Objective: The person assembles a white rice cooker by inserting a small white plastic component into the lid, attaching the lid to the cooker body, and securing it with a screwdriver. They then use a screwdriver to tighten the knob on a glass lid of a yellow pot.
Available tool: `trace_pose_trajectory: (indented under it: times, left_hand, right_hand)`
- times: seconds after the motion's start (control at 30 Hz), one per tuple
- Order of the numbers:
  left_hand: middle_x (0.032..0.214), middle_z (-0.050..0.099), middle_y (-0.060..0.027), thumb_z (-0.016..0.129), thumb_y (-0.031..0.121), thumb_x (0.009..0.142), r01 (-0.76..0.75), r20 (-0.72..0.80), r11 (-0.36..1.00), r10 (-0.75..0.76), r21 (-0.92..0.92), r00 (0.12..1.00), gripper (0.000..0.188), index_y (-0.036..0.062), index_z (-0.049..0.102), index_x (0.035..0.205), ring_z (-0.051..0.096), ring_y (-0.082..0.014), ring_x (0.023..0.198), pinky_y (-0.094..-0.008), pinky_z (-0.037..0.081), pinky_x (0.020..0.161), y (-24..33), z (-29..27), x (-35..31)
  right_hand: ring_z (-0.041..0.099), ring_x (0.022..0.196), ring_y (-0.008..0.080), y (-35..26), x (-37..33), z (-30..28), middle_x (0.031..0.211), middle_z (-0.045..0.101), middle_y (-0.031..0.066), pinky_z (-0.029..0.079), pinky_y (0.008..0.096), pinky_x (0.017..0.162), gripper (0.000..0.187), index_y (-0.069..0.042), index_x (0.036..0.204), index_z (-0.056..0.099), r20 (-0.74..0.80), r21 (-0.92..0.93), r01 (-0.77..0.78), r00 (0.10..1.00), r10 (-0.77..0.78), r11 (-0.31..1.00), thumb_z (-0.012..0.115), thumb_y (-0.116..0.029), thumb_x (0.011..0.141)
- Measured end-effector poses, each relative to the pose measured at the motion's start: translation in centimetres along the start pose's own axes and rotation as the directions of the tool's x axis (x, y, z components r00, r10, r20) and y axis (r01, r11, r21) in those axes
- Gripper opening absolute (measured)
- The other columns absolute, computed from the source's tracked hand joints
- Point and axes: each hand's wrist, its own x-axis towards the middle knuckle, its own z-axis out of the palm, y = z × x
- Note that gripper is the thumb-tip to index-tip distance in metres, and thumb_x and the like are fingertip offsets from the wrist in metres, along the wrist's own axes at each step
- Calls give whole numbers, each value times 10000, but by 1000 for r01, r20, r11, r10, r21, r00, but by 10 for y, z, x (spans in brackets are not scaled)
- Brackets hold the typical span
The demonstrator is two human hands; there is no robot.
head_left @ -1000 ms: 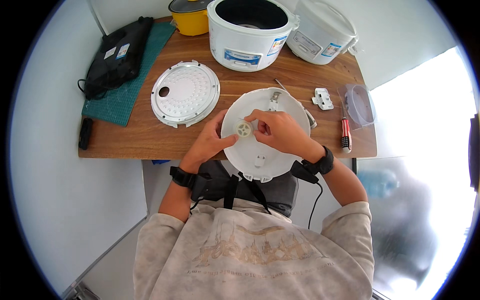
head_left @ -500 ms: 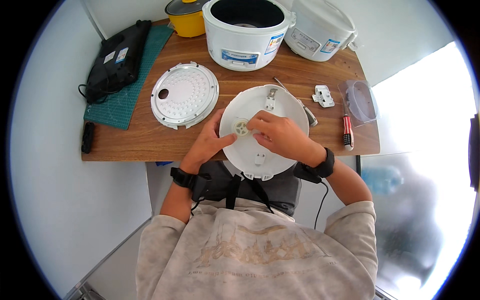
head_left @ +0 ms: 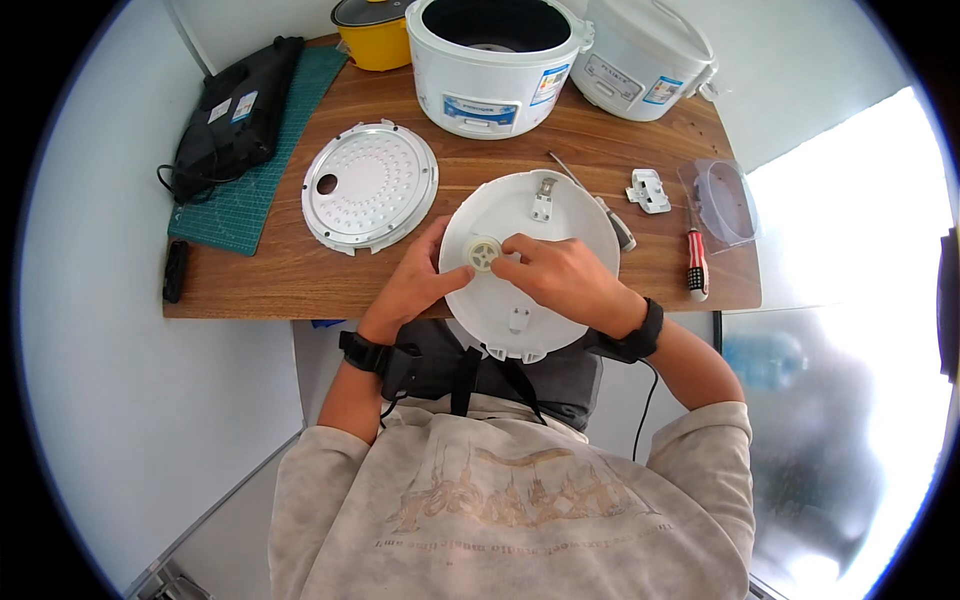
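A white round rice cooker lid shell (head_left: 560, 260) lies inner side up at the table's front edge, partly over my lap. My left hand (head_left: 425, 280) grips its left rim, the thumb inside beside a round cream spoked vent fitting (head_left: 482, 255). My right hand (head_left: 560, 270) reaches across the shell, with thumb and index finger pinched at the fitting's right edge. The fitting sits in the left part of the shell. A small metal-tipped bracket (head_left: 543, 198) is at the shell's top; hinge tabs (head_left: 515, 354) show at its bottom.
Left of the shell lies a dimpled metal inner lid plate (head_left: 370, 185). Behind stand a white rice cooker body (head_left: 480, 95), another white cooker (head_left: 640, 70) and a yellow pot (head_left: 375, 45). Rightward are a screwdriver (head_left: 697, 265), a white bracket (head_left: 648, 191) and a clear plastic tray (head_left: 725, 200).
My right hand's fingers have shifted slightly and drawn closer together, leaving more of the vent fitting in sight. The left hand and the lid shell stay almost in place.
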Motion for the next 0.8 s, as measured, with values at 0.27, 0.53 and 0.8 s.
trace_pose_trajectory:
  times: [0.27, 0.53, 0.8]
  left_hand:
    - [1263, 584, -80, 721, 35, 817, 18, 6, 999, -17, -32, 1000, 670, 14, 421, 1416, 567, -150, 1144, -319, 473, 996, 1, 0, 1]
    - [1269, 587, -84, 704, 29, 818, 15, -3, 1000, -15, -12, 1000, 660, 11, 430, 1418, 572, -151, 1140, -314, 475, 988, -1, -2, 3]
    - [1264, 593, -102, 683, 44, 867, 27, -8, 998, -28, -57, 1000, 603, -2, 436, 1416, 578, -162, 1135, -315, 482, 977, -10, -5, 5]
  right_hand:
    - [683, 770, 212, 0, 1, 0, 1003, 646, 76, 554, 340, 618, 239, -85, 1008, 669, 32, -55, 40, 999, -39, 998, 662, -31, 774]
    - [666, 891, 233, -1, -1, 3, 1020, 622, 97, 566, 351, 697, 164, -66, 922, 699, -9, -27, -3, 1000, 3, 1000, 647, -53, 767]
    - [662, 938, 244, -5, -1, -3, 1055, 632, 99, 567, 373, 752, 142, -79, 909, 728, -2, 19, -58, 998, 58, 998, 664, -78, 782]
